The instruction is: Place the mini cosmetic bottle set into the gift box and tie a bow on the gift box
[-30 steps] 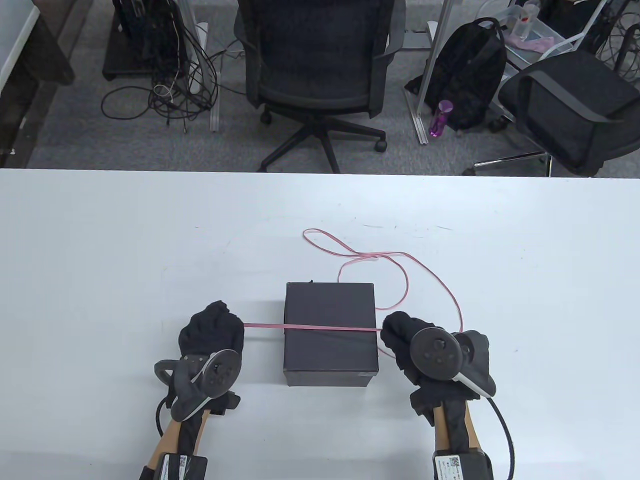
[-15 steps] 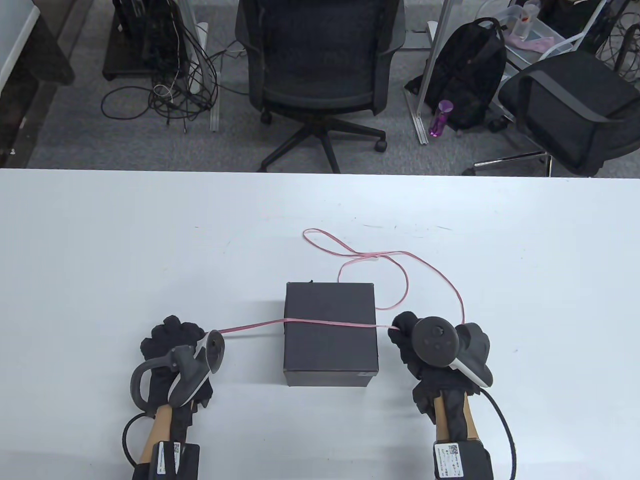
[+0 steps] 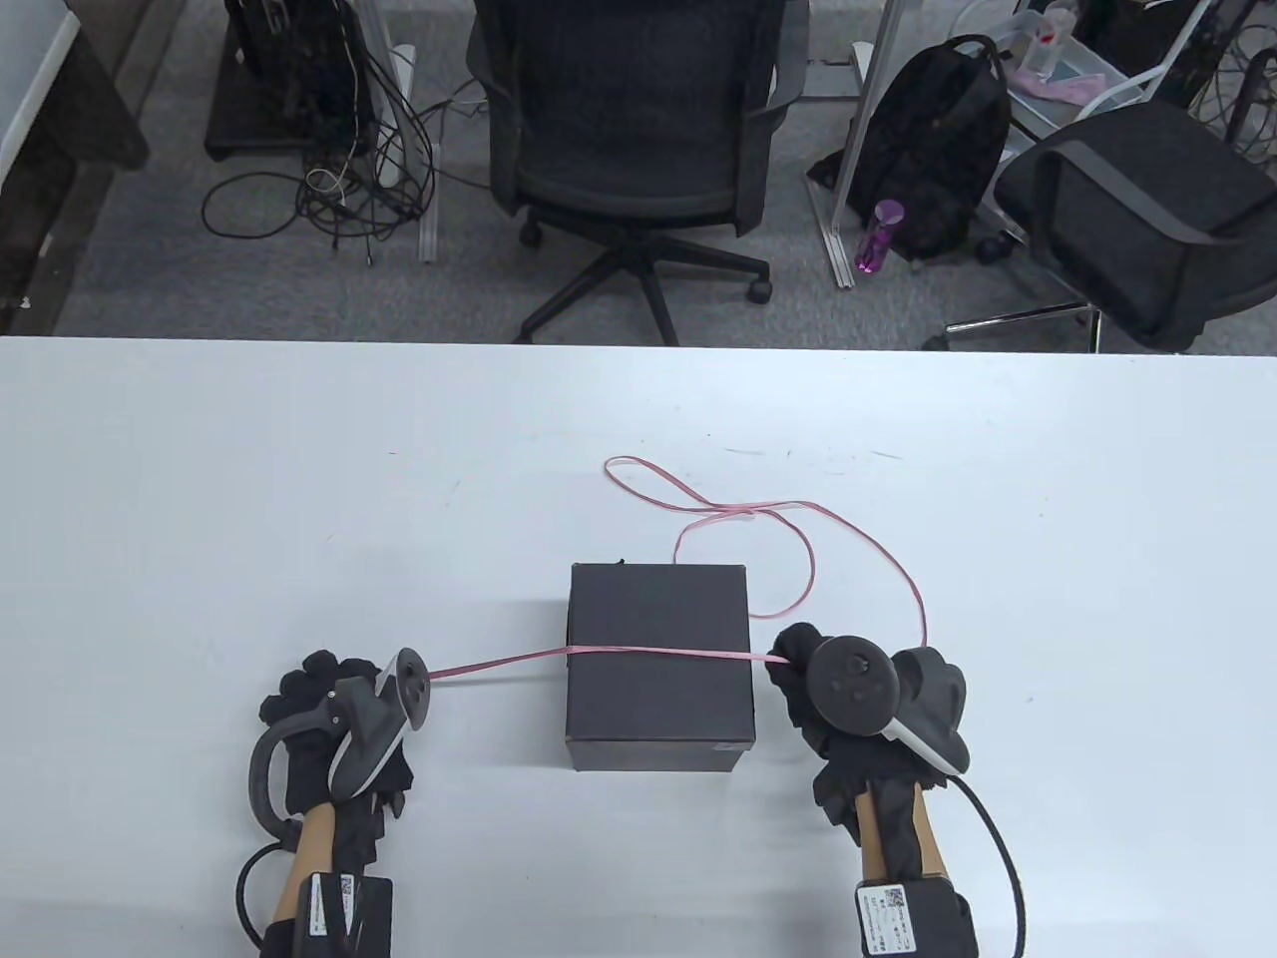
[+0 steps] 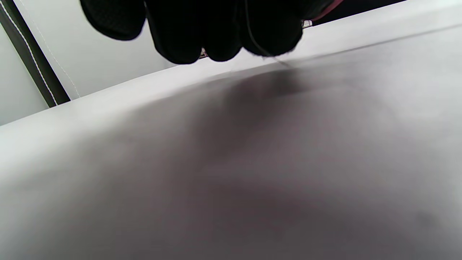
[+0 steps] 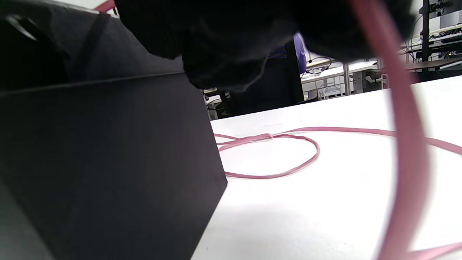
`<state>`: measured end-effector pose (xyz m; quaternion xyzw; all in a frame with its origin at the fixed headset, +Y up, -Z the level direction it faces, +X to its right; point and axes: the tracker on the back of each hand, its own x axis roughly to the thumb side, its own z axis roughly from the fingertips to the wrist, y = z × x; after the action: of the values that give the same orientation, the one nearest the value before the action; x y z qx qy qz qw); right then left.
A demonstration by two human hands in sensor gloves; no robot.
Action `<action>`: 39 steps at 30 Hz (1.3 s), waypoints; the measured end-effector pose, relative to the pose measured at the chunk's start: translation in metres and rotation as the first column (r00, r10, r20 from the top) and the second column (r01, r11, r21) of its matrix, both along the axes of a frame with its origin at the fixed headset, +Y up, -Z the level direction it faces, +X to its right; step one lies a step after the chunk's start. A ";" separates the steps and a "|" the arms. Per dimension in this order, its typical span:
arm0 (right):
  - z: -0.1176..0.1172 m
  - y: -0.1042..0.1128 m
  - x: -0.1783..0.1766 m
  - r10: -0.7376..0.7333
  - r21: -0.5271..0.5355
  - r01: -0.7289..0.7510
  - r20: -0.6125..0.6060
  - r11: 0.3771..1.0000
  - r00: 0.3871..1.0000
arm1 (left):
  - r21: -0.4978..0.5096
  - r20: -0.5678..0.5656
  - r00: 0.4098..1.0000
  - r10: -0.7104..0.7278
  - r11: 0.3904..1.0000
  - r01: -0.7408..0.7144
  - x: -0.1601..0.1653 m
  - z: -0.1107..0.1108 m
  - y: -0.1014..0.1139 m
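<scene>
Behind trackers, left hand (image 3: 309, 714) and right hand (image 3: 803, 679) grip ribbon (image 3: 648, 655); fingers hidden.

left hand (image 3: 324, 714) grip on ribbon (image 3: 658, 655) hidden behind tracker (image 3: 384, 714)

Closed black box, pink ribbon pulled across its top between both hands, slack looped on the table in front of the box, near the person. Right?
Not quite: the table view shows the ribbon slack looped behind the box, on the far side from the person. The rest holds: box closed, ribbon stretched across its top between left hand and right hand.
</scene>
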<state>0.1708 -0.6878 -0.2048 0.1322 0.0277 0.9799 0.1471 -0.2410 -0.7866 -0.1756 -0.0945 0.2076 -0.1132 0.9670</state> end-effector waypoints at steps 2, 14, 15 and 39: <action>0.002 0.004 -0.001 -0.009 0.022 0.009 0.003 1.000 1.000 | -0.004 0.008 0.999 0.038 0.999 -0.038 0.001 -0.001 0.006; 0.025 0.032 -0.029 -0.006 0.201 0.022 -0.079 0.979 0.997 | 0.223 0.705 0.585 0.401 0.658 -0.720 0.068 0.025 0.100; 0.028 0.035 -0.032 -0.006 0.215 0.028 -0.100 0.976 0.995 | 0.202 0.751 0.537 0.384 0.641 -0.740 0.077 0.029 0.105; 0.053 0.044 -0.073 -0.073 0.167 0.139 -0.346 0.976 0.935 | 0.092 0.816 0.427 0.389 0.642 -0.761 0.115 0.042 0.103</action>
<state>0.0983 -0.6434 -0.1519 0.3131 -0.0479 0.9313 0.1798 -0.1256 -0.6831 -0.1336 0.1191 -0.2268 0.2604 0.9309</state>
